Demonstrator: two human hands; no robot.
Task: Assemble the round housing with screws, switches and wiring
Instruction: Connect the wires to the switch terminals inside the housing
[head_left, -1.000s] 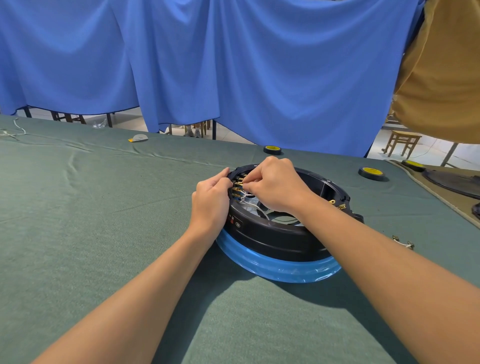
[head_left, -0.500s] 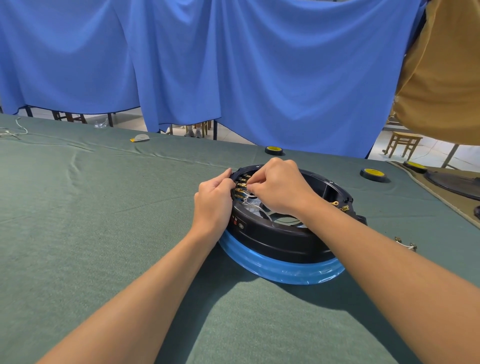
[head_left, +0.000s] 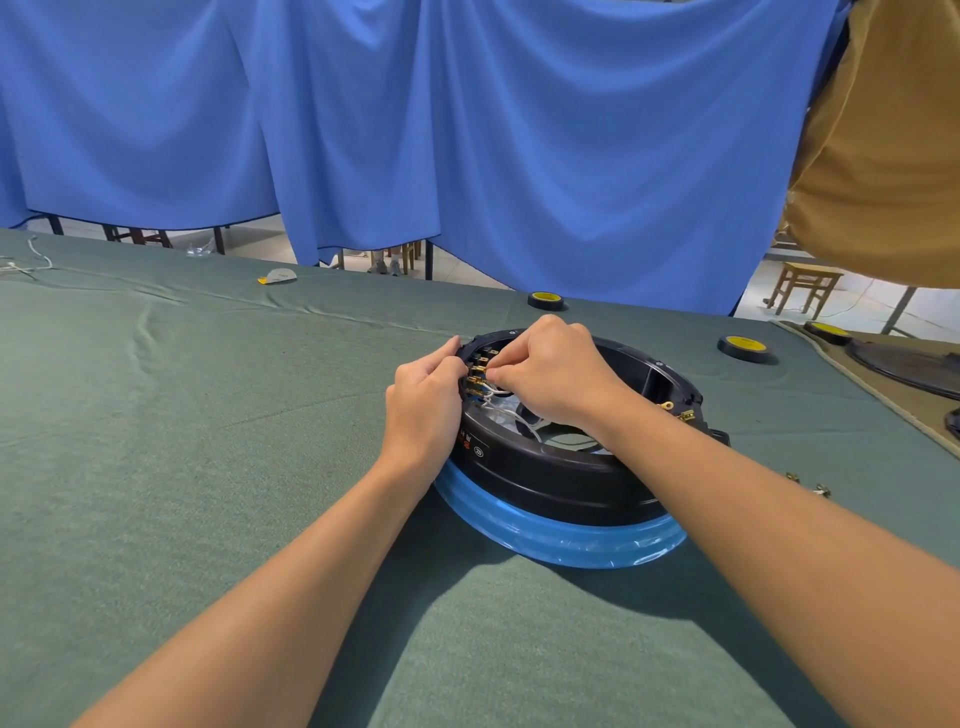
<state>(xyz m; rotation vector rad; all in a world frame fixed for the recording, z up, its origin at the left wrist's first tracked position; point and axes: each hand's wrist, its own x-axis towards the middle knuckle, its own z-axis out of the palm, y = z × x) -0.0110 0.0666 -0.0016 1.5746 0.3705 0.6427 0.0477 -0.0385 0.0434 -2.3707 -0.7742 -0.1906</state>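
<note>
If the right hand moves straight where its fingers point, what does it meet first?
Likely the brass terminals on the housing wall, at the fingertips of the right hand; the left hand is just behind.

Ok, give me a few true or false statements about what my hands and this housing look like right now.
1. The left hand grips the housing rim. True.
2. The right hand is open and idle. False: it pinches a white wire at the brass terminals.
3. The housing sits on a red ring. False: the ring is blue.
4. Black-and-yellow rolls lie beyond the housing. True.
</note>
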